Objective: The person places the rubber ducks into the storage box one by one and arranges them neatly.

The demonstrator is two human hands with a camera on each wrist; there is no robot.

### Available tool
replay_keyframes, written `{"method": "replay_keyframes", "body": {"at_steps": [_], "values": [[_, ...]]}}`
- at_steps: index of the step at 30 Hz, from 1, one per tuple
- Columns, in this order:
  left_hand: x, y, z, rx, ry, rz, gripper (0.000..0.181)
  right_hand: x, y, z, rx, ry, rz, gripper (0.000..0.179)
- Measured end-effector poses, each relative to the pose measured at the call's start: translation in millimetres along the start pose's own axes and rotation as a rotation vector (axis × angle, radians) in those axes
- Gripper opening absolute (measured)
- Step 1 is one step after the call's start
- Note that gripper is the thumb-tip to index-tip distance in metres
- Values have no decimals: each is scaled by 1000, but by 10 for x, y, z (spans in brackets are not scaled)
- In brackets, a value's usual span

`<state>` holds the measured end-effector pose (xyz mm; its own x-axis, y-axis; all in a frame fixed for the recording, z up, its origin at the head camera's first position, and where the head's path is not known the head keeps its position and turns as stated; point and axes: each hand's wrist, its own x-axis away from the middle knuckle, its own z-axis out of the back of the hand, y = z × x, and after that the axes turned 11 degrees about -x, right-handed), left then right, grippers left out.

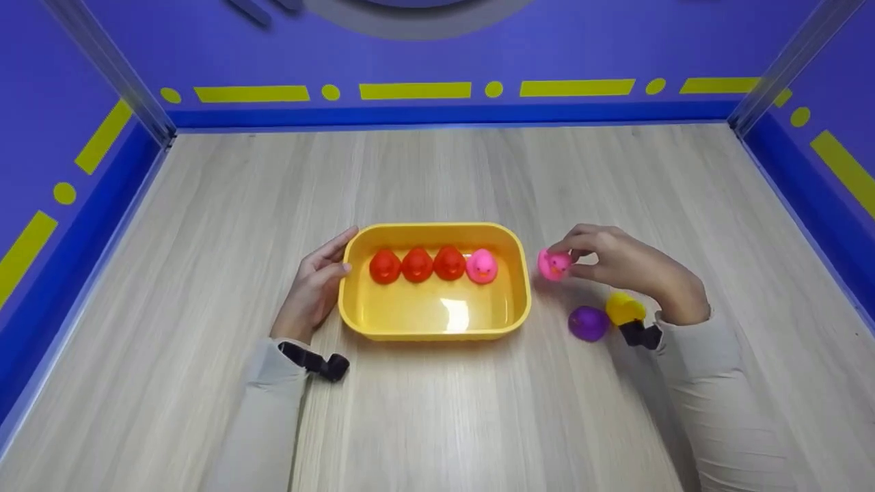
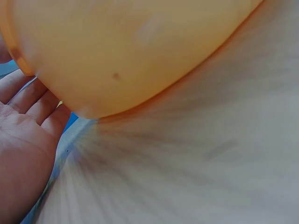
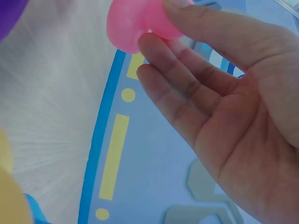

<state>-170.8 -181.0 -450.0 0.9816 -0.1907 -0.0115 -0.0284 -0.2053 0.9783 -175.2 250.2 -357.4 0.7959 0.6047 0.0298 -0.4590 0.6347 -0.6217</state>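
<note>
A yellow plastic tub (image 1: pixel 434 336) stands mid-table. My left hand (image 1: pixel 311 287) holds its left end, thumb at the rim and fingers along the outside; the left wrist view shows the palm (image 2: pixel 25 140) beside the tub wall. Inside, several rubber ducks form a row: red ones (image 1: pixel 418 264) from the left, then a pink duck (image 1: pixel 482 266) at the right. To the right of the tub, my right hand (image 1: pixel 615 260) pinches another pink duck (image 1: pixel 554 265) between thumb and fingers. In the right wrist view, the lower fingers (image 3: pixel 163 88) extend below that duck (image 3: pixel 126 25).
A purple duck (image 1: pixel 588 323) and a yellow duck (image 1: pixel 625 309) sit side by side near my right wrist, which partly overlaps the yellow one. Something blue (image 3: pixel 35 209) shows at the lower left of the right wrist view. Blue walls (image 1: pixel 437 61) enclose the wooden table (image 1: pixel 437 424).
</note>
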Motion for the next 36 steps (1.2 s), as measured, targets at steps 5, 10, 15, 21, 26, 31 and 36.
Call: {"method": "replay_keyframes", "body": {"at_steps": [5, 10, 15, 21, 26, 31, 36], "values": [[3, -3, -5, 12, -5, -9, 62, -22, -65, 29, 0, -10, -34, 34], [5, 0, -8, 9, -10, -10, 62, -52, -121, 68, 12, -21, -25, 34], [8, 0, -8, 7, -1, -7, 62, -121, -191, 93, 36, -24, 5, 34], [19, -12, 0, 6, 0, -9, 62, -227, -326, 95, 71, -28, 42, 33], [30, -14, -5, 18, -8, -11, 62, -351, -425, 92, 78, -53, 69, 32], [23, -11, -4, 13, -9, -11, 61, -484, -509, 77, 70, -100, 106, 32], [3, -1, -5, -3, -17, -26, 62, -585, -606, 59, 49, -145, 120, 30]]}}
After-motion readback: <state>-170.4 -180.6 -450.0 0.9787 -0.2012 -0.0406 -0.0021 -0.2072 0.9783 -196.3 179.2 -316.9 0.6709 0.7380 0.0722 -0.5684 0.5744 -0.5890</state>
